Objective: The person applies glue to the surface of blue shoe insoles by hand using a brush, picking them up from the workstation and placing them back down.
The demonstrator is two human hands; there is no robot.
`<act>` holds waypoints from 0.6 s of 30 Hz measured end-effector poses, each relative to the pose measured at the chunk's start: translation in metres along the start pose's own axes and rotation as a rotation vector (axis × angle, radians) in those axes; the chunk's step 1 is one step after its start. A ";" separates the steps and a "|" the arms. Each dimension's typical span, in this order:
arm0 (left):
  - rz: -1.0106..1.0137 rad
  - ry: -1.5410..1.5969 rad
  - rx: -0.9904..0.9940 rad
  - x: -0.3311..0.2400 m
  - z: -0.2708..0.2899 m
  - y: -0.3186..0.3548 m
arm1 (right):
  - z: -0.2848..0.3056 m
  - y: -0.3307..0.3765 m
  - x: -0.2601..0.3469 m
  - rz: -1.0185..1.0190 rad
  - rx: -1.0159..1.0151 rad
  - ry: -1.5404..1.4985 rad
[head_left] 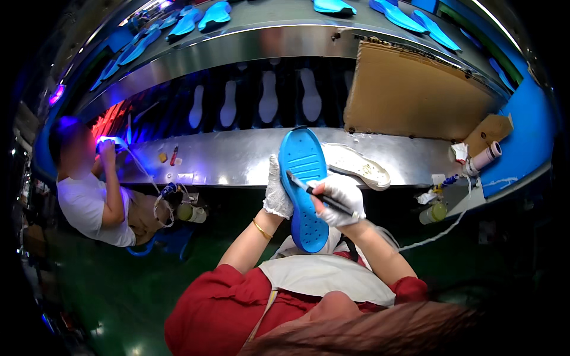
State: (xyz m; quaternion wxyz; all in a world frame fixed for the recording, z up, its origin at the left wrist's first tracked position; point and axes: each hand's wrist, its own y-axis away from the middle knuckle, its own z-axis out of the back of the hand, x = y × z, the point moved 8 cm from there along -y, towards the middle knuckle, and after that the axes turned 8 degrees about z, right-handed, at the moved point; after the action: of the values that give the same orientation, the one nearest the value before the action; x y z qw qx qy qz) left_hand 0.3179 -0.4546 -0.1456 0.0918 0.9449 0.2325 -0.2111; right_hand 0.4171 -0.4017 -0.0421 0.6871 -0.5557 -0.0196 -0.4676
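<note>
A blue shoe sole is held upright before my chest, its grooved and dimpled inner side facing me. My left hand, in a whitish glove, grips the sole along its left edge. In my gloved right hand is a slim black-handled brush, slanting up to the left. Its narrow tip rests on or just over the sole's inner face, left of the middle; contact cannot be made out. Right behind that hand, a white sole lies on the metal bench.
Blue soles lie along the upper conveyor; pale soles sit below it. A cardboard sheet leans at the right, near a tube-like tool with a hose. At left a co-worker handles a lit tool.
</note>
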 end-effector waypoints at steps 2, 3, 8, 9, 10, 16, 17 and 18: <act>0.047 -0.011 0.157 -0.005 -0.024 0.012 | -0.001 0.010 0.010 -0.019 0.033 -0.017; -0.078 -0.111 0.032 -0.011 -0.012 0.009 | 0.007 0.018 0.005 0.035 0.039 0.034; 0.167 0.001 0.069 0.023 0.000 0.008 | 0.025 0.096 -0.064 -0.538 -0.058 -0.161; 0.164 0.030 0.197 0.017 -0.008 0.009 | 0.023 0.082 -0.058 -0.440 -0.044 -0.113; 0.063 0.009 0.120 0.006 -0.014 0.005 | 0.022 0.065 -0.052 -0.336 -0.012 -0.142; 0.021 -0.057 0.104 -0.002 -0.025 0.014 | 0.023 0.057 -0.058 -0.482 -0.040 -0.326; -0.004 -0.095 0.079 -0.003 -0.018 0.018 | 0.019 0.059 -0.060 -0.517 -0.051 -0.353; 0.051 -0.081 0.095 0.005 -0.008 0.016 | 0.024 0.061 -0.065 -0.467 -0.025 -0.265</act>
State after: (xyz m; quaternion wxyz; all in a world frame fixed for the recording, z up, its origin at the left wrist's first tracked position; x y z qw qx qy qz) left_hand 0.3325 -0.4646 -0.1391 0.0614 0.9445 0.1941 -0.2578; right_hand 0.4332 -0.3466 -0.1142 0.5453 -0.6010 -0.2312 -0.5367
